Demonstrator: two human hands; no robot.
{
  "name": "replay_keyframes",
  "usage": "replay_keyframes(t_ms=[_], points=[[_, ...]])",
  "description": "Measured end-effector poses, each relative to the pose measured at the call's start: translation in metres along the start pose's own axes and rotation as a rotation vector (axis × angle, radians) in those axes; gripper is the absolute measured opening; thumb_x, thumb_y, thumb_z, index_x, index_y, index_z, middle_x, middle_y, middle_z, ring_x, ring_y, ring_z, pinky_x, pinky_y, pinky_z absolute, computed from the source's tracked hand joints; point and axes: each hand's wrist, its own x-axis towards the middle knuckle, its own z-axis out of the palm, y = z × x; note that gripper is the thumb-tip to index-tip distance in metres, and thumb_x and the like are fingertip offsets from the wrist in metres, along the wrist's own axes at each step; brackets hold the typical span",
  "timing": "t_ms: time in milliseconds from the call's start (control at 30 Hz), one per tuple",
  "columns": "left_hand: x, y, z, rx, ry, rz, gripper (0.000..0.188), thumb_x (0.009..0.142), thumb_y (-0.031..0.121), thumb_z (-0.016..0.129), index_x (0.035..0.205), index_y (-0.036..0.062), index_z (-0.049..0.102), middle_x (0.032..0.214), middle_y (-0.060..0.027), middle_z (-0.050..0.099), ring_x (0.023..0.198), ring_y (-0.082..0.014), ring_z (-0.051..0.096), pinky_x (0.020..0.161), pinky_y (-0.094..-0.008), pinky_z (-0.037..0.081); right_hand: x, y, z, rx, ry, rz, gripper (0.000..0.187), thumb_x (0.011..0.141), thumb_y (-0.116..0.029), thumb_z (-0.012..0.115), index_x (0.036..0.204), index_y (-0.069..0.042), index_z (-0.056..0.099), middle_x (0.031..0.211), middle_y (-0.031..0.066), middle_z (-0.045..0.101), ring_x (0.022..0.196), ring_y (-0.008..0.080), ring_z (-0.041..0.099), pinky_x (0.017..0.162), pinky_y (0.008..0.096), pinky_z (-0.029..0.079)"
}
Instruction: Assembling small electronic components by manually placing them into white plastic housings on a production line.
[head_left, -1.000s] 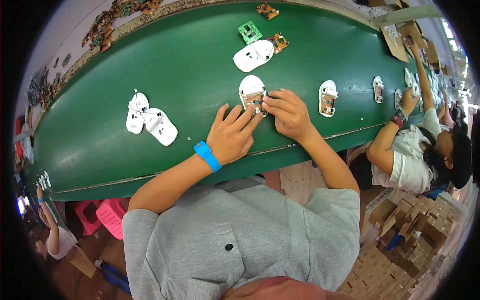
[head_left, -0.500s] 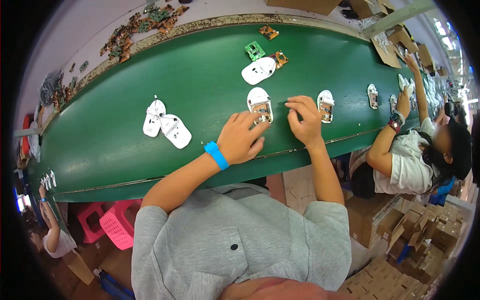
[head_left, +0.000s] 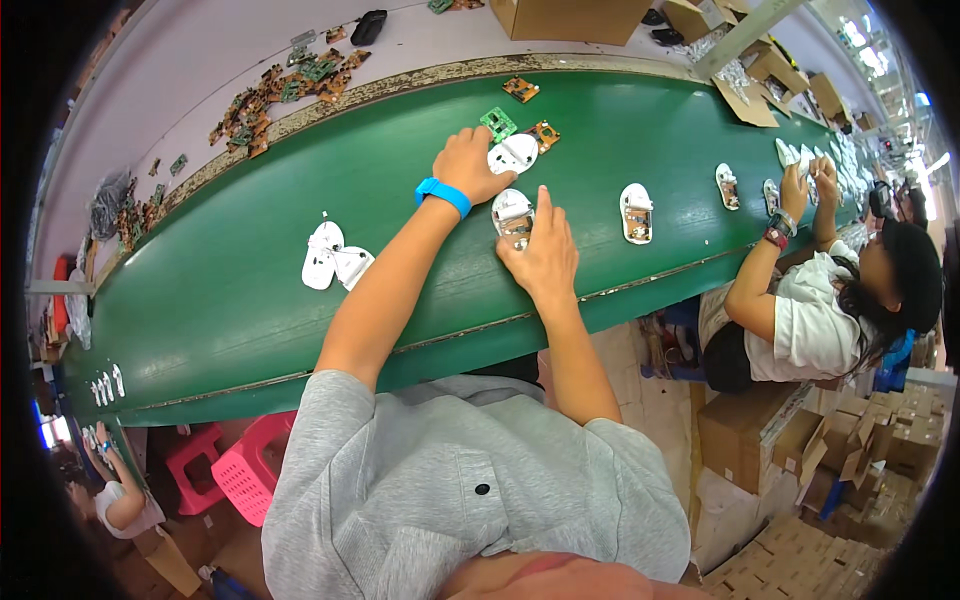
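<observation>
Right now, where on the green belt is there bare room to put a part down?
The green belt is bare left of the pair of white shells, and between that pair and the left hand. It is crowded around the right hand: the open shell, the white cover and two small boards lie close together.

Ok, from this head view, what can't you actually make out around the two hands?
- Head view: how the left hand grips the upper white shell; the hand covers its left side.
- Parts inside the lower white shell under the right hand: too small.
- Small boards on the green belt: detail too small.
</observation>
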Motion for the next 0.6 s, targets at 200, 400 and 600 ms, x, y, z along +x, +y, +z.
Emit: replay_keyframes(t_ms=[200,400,600], points=[[-0.008,0.003,-0.004,0.161,0.048,0.027,0.052,0.073,0.034,0.078,0.115,0.0085,0.059,0.1,-0.0132,0.066,0.092,-0.0341,0.064,0.079,-0.0435,0.054,-0.006,0.026,-0.01,-0.049,0.076,-0.021,0.089,0.072,-0.029,0.077,0.15,-0.005,0.041,0.111,0.0174,0.058,0.098,0.0381,0.06,0.081,0.0456,0.053],[-0.07,-0.006,-0.029,0.21,0.096,0.004,0.047,0.074,0.036,0.076,0.107,0.0066,0.058,0.094,-0.0133,0.065,0.085,-0.0345,0.063,0.073,-0.0439,0.054,-0.022,0.066,-0.018,-0.056,0.188,0.018,0.081,0.073,-0.028,0.077,0.146,-0.008,0.048,0.109,0.0167,0.059,0.097,0.0368,0.059,0.084,0.0449,0.052],[-0.134,0.004,-0.061,0.186,-0.01,-0.059,0.042,0.077,0.036,0.075,0.103,0.007,0.058,0.092,-0.0108,0.065,0.082,-0.033,0.063,0.072,-0.0419,0.052,-0.023,0.069,-0.013,-0.053,0.31,-0.066,0.073,0.074,-0.024,0.077,0.142,-0.009,0.053,0.109,0.0148,0.059,0.096,0.0344,0.058,0.085,0.0431,0.051]])
